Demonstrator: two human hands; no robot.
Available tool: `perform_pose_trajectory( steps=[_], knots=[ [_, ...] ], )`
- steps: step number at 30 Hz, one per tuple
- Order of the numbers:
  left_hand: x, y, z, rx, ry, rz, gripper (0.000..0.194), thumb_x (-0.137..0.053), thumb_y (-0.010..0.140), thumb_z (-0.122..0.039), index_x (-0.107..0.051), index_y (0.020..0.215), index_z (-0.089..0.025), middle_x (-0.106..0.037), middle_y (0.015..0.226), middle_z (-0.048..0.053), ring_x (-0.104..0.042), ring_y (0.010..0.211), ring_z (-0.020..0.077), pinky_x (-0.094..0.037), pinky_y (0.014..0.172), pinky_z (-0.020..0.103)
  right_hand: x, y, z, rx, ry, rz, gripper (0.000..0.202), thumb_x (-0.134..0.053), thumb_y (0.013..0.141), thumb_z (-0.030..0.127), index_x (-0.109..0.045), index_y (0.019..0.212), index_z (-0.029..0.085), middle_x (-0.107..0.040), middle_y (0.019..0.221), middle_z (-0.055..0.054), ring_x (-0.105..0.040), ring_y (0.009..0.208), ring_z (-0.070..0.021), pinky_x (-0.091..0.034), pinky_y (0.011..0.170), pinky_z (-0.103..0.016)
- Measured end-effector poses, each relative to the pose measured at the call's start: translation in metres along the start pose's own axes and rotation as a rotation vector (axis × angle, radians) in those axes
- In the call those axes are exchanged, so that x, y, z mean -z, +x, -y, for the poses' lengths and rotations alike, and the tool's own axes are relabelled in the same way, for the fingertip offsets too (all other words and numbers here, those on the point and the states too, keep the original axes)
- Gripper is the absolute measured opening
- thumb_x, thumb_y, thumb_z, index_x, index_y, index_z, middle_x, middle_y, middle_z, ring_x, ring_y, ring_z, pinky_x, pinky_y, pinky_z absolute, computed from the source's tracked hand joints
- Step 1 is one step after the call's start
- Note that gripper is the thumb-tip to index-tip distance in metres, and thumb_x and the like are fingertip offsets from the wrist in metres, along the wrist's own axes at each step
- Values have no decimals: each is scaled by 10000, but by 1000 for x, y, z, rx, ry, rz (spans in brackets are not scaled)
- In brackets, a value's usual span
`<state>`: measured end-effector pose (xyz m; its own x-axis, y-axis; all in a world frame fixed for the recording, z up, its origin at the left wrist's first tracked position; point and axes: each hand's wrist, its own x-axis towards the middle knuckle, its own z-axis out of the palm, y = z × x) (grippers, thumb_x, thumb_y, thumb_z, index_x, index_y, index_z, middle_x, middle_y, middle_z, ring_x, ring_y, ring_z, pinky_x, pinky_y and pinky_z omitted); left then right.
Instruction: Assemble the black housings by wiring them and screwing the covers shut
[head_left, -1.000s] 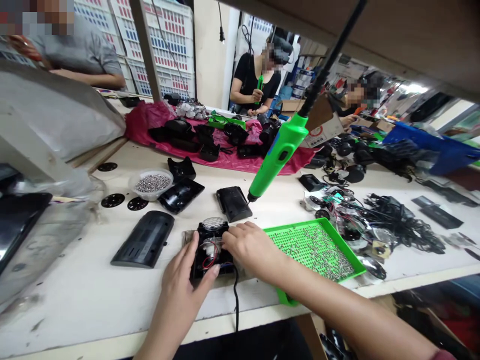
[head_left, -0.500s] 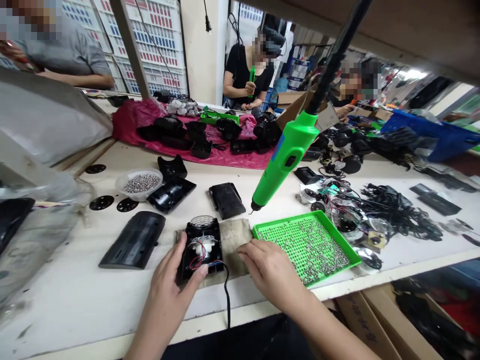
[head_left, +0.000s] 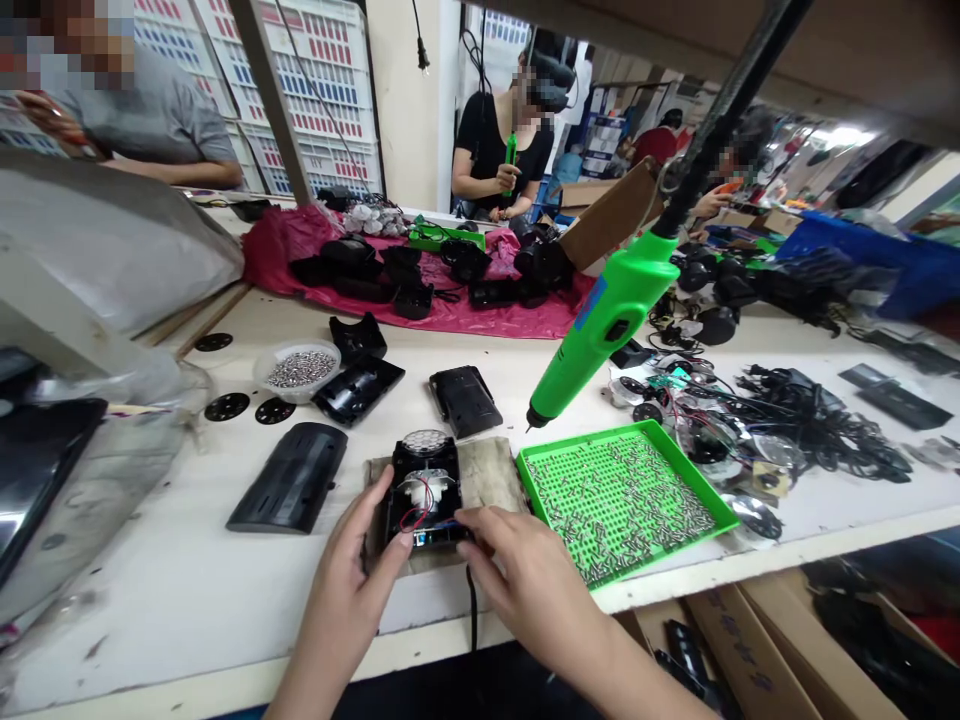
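Observation:
A black plastic housing (head_left: 424, 537) lies on a worn cloth pad, with a white-and-silver motor-like part (head_left: 426, 490), thin red wires and a round grille inside. My left hand (head_left: 352, 575) grips its left side, thumb on the front edge and fingers along the side. My right hand (head_left: 517, 560) pinches at the housing's lower right corner, where a black cord (head_left: 472, 610) runs out and hangs over the table edge; the fingertips partly cover the cord. Above and to the right hangs a green electric screwdriver (head_left: 600, 335), touched by neither hand.
A green tray (head_left: 630, 500) of loose screws stands right of the pad. Black shells (head_left: 289, 478) and a bowl of small metal parts (head_left: 300, 368) lie left and behind. Cords (head_left: 810, 420) and wired parts heap at right. Co-workers sit across the table.
My right hand has moved left from beside the tray to the housing's corner and closed over the cord there. My left hand keeps its hold. The view has shifted slightly.

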<state>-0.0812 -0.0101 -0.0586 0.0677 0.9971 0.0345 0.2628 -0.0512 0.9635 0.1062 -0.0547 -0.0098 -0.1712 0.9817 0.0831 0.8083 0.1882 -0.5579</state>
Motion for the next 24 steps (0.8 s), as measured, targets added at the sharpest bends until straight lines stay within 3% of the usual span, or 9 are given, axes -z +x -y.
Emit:
perform_pose_trajectory(
  steps=[9, 13, 17, 24],
  knots=[
    [-7, 6, 0, 25, 11, 14, 616, -615, 795, -443, -486, 1357, -227, -526, 1425, 97, -441, 1337, 246, -303, 1136, 475, 9, 35, 10, 38, -205, -9, 195, -499, 955, 201, -691, 982, 227, -654, 857, -36, -641, 753, -203, -449, 692, -309],
    [-6, 6, 3, -3, 14, 20, 639, -592, 810, -453, -449, 1382, -208, -483, 1459, 114, -412, 1358, 248, -295, 1140, 477, -2, 42, 15, 42, -137, -19, 207, -537, 940, 214, -705, 1039, 283, -660, 856, -15, -639, 713, -168, -399, 628, -265],
    [-6, 4, 6, -12, 20, 22, 649, -590, 812, -456, -436, 1393, -208, -455, 1480, 111, -389, 1374, 246, -283, 1149, 470, -7, 43, 17, 7, -54, 20, 169, -590, 906, 222, -733, 940, 306, -661, 792, 11, -640, 698, -144, -307, 554, -227],
    [-6, 3, 5, -9, 40, 9, 620, -578, 825, -445, -448, 1385, -214, -469, 1469, 115, -404, 1363, 253, -300, 1140, 479, -2, 45, 18, 78, -93, 47, 166, -551, 910, 182, -694, 948, 259, -715, 861, 9, -668, 758, -160, -323, 589, -239]
  ],
)
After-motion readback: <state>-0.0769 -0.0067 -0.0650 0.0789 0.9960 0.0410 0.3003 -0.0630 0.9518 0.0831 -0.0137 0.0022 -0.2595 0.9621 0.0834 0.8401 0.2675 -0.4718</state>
